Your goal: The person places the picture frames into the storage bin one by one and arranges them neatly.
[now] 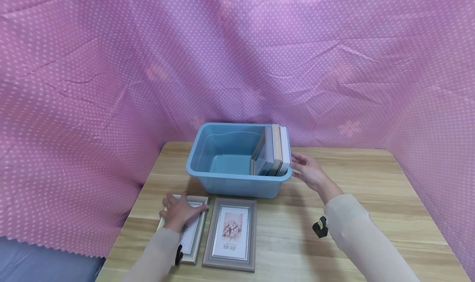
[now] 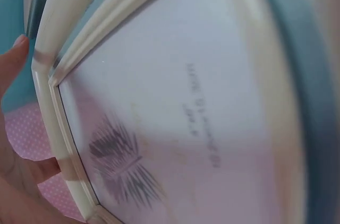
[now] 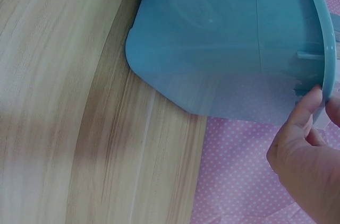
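Observation:
My left hand (image 1: 179, 212) is spread over the far end of a cream picture frame (image 1: 190, 238) lying on the table. In the left wrist view a finger touches the edge of that frame (image 2: 159, 102), while the thumb is beside its corner. Next to it lies a grey-brown picture frame (image 1: 251, 232) with a flower print. Behind both stands a blue plastic basin (image 1: 237, 186). My right hand (image 1: 309, 172) pinches the basin's right rim (image 3: 328, 49) between thumb and fingers. Inside the basin, several picture frames (image 1: 273, 150) stand on edge against its right side.
Everything rests on a wood-grain table (image 1: 371, 199). Pink dotted cloth (image 1: 237, 59) hangs behind the table and along both sides. A black wrist-camera mount (image 1: 320, 227) sits by the right cuff. Grey-blue fabric (image 1: 44, 261) shows at the lower left.

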Available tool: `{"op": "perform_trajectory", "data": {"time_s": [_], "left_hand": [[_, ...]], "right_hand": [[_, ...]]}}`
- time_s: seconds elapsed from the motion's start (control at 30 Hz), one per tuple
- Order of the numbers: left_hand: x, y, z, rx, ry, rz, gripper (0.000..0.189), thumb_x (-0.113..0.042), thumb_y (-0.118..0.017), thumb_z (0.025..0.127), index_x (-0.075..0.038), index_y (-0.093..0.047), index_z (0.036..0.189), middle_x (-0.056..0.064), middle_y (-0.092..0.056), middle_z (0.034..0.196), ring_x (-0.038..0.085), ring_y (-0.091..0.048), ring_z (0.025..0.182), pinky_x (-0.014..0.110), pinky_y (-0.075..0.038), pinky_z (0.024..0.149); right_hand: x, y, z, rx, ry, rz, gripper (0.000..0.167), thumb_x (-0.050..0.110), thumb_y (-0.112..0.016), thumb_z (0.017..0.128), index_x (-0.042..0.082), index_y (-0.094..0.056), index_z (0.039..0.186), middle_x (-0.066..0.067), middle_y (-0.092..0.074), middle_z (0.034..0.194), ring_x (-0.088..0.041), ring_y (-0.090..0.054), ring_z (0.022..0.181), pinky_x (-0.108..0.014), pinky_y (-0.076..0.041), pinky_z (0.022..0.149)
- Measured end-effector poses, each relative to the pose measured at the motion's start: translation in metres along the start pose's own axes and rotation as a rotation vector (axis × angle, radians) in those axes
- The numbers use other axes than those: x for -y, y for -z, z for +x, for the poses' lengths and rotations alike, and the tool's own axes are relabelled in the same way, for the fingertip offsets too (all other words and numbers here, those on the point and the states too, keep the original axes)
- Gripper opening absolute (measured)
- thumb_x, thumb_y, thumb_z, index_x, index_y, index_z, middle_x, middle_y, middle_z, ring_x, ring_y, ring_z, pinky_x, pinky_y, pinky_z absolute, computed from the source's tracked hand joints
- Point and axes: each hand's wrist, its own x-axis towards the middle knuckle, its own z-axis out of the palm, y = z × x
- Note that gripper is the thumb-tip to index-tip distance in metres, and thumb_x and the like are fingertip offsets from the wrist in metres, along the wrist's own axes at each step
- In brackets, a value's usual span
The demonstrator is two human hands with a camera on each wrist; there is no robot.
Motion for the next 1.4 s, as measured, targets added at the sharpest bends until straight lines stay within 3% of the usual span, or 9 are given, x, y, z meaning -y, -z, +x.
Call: {"op": "perform_trajectory", "data": {"time_s": [0.33,0.63,1.13,1.4], "left_hand": [[-0.013,0.0,0.004,0.03,0.047,0.036,0.123,-0.078,-0.066,0.061,0.003,-0.029,0.146,0.047,0.008,0.141,0.062,0.008,0.129,0.086,-0.008,0.086],[-0.015,-0.006,0.011,0.043,0.072,0.057,0.13,-0.083,-0.064,0.056,0.002,-0.027,0.147,0.047,0.011,0.14,0.062,0.01,0.129,0.088,-0.005,0.083],[-0.015,-0.007,0.013,-0.022,0.066,0.021,0.119,-0.071,-0.075,0.054,0.007,-0.04,0.137,0.049,-0.003,0.137,0.063,-0.004,0.126,0.088,-0.008,0.08],[-0.012,0.001,0.015,-0.028,0.04,0.025,0.116,-0.069,-0.076,0.054,0.006,-0.043,0.137,0.05,-0.003,0.135,0.064,-0.005,0.124,0.088,-0.01,0.078]], "right_hand": [[-0.001,0.001,0.001,-0.005,0.004,0.01,0.052,0.001,-0.047,0.098,-0.007,-0.026,0.145,-0.024,-0.038,0.137,-0.013,-0.052,0.107,-0.032,-0.047,0.098],[-0.001,0.001,0.002,-0.005,0.001,0.017,0.053,0.001,-0.047,0.098,-0.007,-0.025,0.145,-0.026,-0.036,0.141,-0.017,-0.05,0.113,-0.032,-0.046,0.099],[-0.003,0.002,0.003,-0.029,-0.008,0.029,0.053,0.001,-0.049,0.098,-0.006,-0.028,0.145,-0.025,-0.038,0.139,-0.018,-0.051,0.112,-0.032,-0.047,0.098],[-0.004,-0.002,0.001,-0.035,0.008,0.036,0.051,0.0,-0.048,0.098,-0.007,-0.029,0.144,-0.023,-0.041,0.135,-0.014,-0.052,0.107,-0.033,-0.048,0.097]]}}
